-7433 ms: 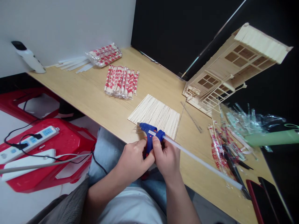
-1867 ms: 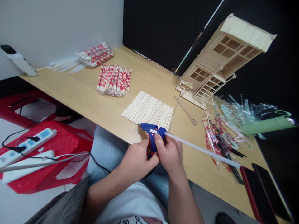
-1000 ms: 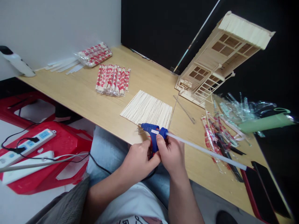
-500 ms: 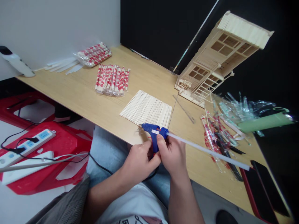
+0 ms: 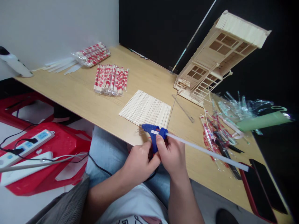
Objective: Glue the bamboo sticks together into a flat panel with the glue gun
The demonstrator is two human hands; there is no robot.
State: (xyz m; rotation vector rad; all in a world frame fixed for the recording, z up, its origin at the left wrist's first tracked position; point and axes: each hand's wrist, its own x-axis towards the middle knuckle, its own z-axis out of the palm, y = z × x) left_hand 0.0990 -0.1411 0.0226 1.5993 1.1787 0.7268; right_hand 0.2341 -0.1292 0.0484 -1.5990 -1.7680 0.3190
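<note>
Both hands close around a blue hot glue gun (image 5: 153, 132) at the table's near edge. My left hand (image 5: 140, 161) grips its handle and trigger side. My right hand (image 5: 173, 152) holds the rear of it, thumb on the body. A long white glue stick (image 5: 205, 151) sticks out of the gun's back end to the right. The nozzle points left, close to the near edge of a flat panel of wooden sticks (image 5: 147, 107). Whether the nozzle touches the panel I cannot tell. The handle is partly hidden by my fingers.
A wooden stick house model (image 5: 210, 59) stands at the back right, a clear ruler (image 5: 183, 109) before it. Wrapped chopsticks (image 5: 111, 79) lie left. Plastic wrappers (image 5: 216, 137), a green cylinder (image 5: 263, 120) and phones (image 5: 257, 193) lie right. A power strip (image 5: 28, 146) rests on a red stool (image 5: 70, 146).
The view has shifted very slightly, so the table things appear a little further left. Both hands and the glue gun keep the same pose.
</note>
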